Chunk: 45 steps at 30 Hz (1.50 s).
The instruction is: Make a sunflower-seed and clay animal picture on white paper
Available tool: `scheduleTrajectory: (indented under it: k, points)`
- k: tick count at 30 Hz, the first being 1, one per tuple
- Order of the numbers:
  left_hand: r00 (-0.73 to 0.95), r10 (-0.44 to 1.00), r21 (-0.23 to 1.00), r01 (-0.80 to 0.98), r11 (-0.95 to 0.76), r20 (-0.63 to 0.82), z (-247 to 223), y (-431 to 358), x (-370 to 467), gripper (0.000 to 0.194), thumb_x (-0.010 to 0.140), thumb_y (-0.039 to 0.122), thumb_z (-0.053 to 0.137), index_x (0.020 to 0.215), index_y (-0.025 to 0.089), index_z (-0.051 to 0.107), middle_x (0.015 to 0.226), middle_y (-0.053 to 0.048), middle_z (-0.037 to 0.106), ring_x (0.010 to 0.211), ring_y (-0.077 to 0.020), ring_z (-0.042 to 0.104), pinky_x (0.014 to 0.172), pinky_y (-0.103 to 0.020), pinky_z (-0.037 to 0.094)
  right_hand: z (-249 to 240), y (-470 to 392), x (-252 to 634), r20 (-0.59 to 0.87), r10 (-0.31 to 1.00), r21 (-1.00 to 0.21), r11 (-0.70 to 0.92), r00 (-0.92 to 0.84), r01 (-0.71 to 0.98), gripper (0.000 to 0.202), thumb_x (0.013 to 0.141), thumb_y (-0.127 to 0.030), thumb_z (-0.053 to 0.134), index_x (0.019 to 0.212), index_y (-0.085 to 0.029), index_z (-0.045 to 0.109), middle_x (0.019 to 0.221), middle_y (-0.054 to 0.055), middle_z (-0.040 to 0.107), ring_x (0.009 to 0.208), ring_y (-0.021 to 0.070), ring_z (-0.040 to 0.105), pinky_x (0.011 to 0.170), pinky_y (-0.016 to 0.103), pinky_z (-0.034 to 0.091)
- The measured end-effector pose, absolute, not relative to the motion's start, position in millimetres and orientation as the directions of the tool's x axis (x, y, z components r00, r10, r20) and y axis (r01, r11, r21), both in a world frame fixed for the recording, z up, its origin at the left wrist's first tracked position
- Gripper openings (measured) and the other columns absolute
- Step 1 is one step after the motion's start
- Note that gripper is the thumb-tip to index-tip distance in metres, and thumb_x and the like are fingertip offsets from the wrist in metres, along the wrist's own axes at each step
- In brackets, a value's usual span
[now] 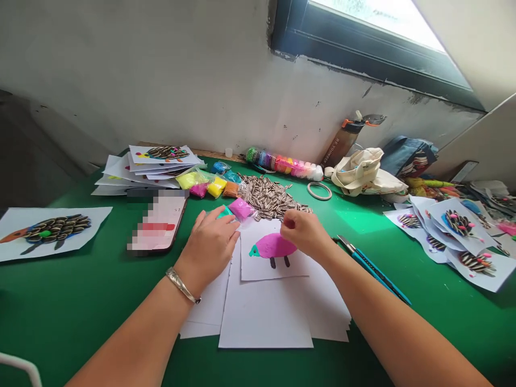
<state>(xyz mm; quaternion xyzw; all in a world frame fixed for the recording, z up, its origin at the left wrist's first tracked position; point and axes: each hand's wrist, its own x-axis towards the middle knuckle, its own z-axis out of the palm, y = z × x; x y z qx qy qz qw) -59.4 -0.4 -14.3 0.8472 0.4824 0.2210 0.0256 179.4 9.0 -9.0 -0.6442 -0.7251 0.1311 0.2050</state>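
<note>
Green-covered table (80, 301) under a scuffed white wall and a skylight. Left hand (210, 242), bracelet at the wrist, lies palm down with fingers loosely together, pinning the left edge of a small white card (262, 269) that sits on a stack of blank sheets (266, 317). Right hand (304, 232) is curled, fingertips pinched over the top edge of the pink clay body (274, 244) stuck to the card; whether a seed is between them cannot be told. Just beyond the right hand's knuckles lies the heap of striped sunflower seeds (268, 196). Judgement: seeds are light, hard, slick, best nipped by the flat sides; clay is soft and dents easily; the card is thin and slides unless held. Clay packets (209, 185) lie beyond the left hand, a blue craft knife (373, 269) right of the right forearm.
</note>
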Motion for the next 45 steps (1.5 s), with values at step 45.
scheduleTrajectory:
  k: [45]
  points:
    - [0.277, 0.847, 0.339, 0.826, -0.451, 0.453, -17, 5, -63, 0.035, 0.093, 0.026, 0.054, 0.125, 0.013, 0.063, 0.132, -0.016, 0.061, 0.131, -0.0367, 0.045, 0.106, -0.058, 0.039, -18, 48, 125, 0.437, 0.848, -0.365, 0.472, -0.300, 0.802, 0.020, 0.091, -0.013, 0.044, 0.079, -0.018, 0.059, 0.086, 0.007, 0.063, 0.082, 0.0191, 0.053, 0.073, 0.031, 0.040]
